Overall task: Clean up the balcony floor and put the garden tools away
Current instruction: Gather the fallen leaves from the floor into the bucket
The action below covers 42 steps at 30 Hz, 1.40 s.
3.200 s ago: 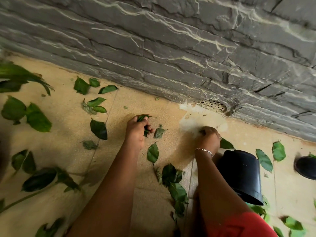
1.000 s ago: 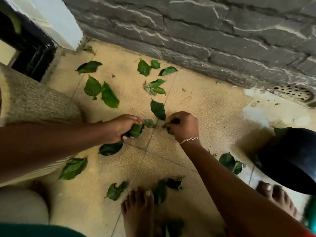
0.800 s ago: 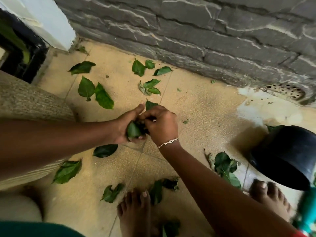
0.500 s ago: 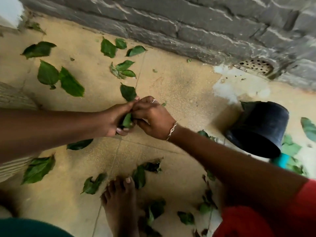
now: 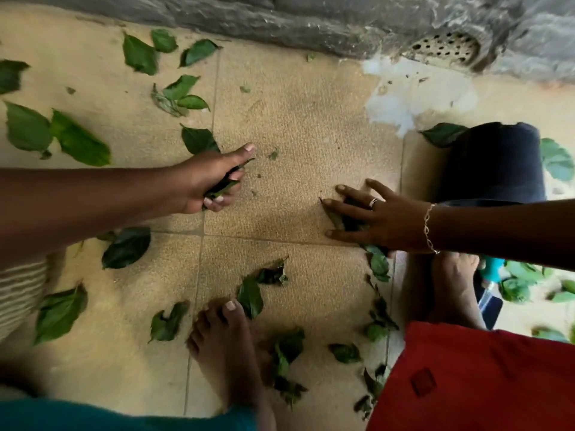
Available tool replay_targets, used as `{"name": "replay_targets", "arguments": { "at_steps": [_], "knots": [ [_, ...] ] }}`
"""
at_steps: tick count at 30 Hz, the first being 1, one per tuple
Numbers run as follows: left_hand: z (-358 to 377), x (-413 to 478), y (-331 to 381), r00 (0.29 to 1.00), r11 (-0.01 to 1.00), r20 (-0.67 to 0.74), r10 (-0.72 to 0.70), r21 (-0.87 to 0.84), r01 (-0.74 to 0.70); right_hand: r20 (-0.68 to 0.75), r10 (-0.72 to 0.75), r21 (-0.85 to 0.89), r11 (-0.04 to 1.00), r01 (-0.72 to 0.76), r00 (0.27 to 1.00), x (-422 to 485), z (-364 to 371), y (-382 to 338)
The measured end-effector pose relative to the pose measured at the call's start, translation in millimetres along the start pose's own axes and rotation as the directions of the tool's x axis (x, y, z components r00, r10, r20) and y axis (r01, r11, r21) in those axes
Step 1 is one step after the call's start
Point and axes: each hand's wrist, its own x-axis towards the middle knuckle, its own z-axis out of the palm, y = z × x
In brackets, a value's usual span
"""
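**Green Bunch Staying Left, Right Hand Going Back For More**

Green is filling the left hand (image 5: 211,178) right now. It's clenching a bunch of leaves (image 5: 224,185), fingers curled under and thumb lying straight along the top.

And here's the change. Half a second back the two hands were meeting over the middle tile, the right feeding a leaf into that bunch. Now they're splitting apart. The right hand (image 5: 376,217) is swinging out toward the black pot (image 5: 491,163). It's coming down, fingers spread and fairly straight, onto a clump of dark leaves (image 5: 334,213) lying on the floor (image 5: 311,119). It's touching them, not closing round them yet.

So the handover is looking finished and the next pick-up is beginning. I'm reading the left as the collecting hand and the right as the picker.

Where's the job standing? Early to middle, I'd say. Loose leaves (image 5: 77,141) are lying all over the tiles: a cluster up by the stone wall (image 5: 311,14), more off to the left, more around the bare feet.

The pot is lying on its side just beyond the right wrist, so it's sitting close if the bunch is meant for it, though that's only my guess. A teal-handled thing (image 5: 491,269), possibly one of the garden tools, is peeking out below the right forearm. It's too hidden to name, and it's not being put away yet.
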Motion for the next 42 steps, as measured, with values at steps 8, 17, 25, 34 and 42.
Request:
{"name": "replay_targets", "arguments": {
  "at_steps": [8,17,25,34,42],
  "knots": [
    [1.9,-4.3,-7.6,0.998,0.999,0.025,-0.052,0.018,0.052,-0.391,-0.114,0.148,0.972,0.185,0.913,1.3,1.7,7.1],
    [-8.2,-9.4,-8.7,0.998,0.957,0.055,-0.021,-0.289,0.036,-0.463,0.522,0.817,0.565,0.115,0.716,87.8,-95.3,18.5],
    [-18.5,-41.0,-0.9,0.986,0.819,-0.102,0.133,-0.549,-0.167,-0.423,0.724,0.905,0.367,0.215,0.545,161.4,-158.1,-20.4],
    [-43.9,-80.4,-22.0,0.942,0.896,-0.331,0.060,-0.397,-0.197,-0.663,0.543,0.678,0.727,0.107,0.515,205.9,-178.2,-45.3],
    [77.7,-48.6,-201.3,0.780,0.986,-0.609,-0.141,-0.020,0.163,-0.484,0.230,0.777,0.557,0.294,0.844,216.5,-168.8,-56.6]
  ]
}}
